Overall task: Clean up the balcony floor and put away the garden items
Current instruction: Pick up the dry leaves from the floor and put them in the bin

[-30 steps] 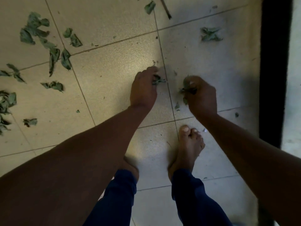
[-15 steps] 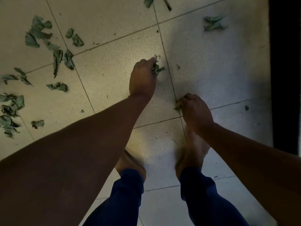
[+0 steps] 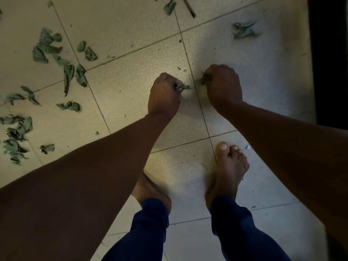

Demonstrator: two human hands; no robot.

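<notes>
My left hand is curled around a crumpled green dried leaf, and my right hand grips another wilted green leaf clump, both low over the beige tiled floor. More scattered green leaves lie toward the floor's left edge.

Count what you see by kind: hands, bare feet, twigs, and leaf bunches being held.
Hands: 2, left hand, right hand
Bare feet: 2, left foot, right foot
Twigs: 1, twig at the top edge
Held leaf bunches: 2, left bunch, right bunch
Total: 7
</notes>
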